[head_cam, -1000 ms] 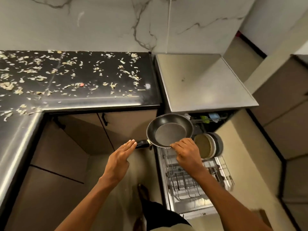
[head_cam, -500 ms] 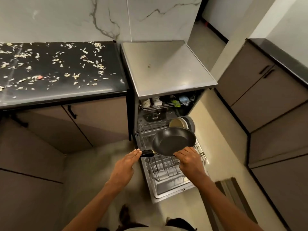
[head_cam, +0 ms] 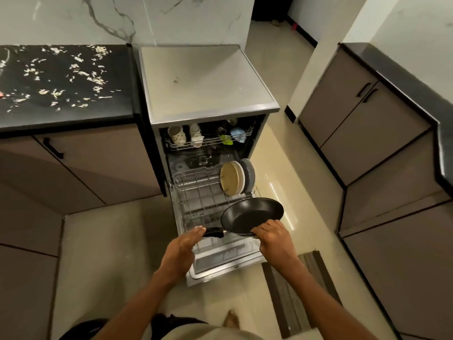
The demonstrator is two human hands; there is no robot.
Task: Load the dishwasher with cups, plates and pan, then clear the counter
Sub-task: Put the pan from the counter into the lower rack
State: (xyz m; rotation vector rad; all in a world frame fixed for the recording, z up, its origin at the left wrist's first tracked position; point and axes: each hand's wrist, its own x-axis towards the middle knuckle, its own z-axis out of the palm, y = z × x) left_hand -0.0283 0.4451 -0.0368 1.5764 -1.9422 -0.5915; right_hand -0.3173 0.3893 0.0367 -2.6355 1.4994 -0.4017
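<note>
Both forearms reach forward toward 12 o'clock. The left hand (head_cam: 182, 246), at 11 o'clock, has straight fingers laid on the pan (head_cam: 252, 215) handle. The right hand (head_cam: 273, 238), at 1 o'clock, curls its fingers round the pan's near rim.

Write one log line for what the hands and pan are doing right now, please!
pan: held over lower rack | right hand: grips rim | left hand: at handle | plates: racked
</note>
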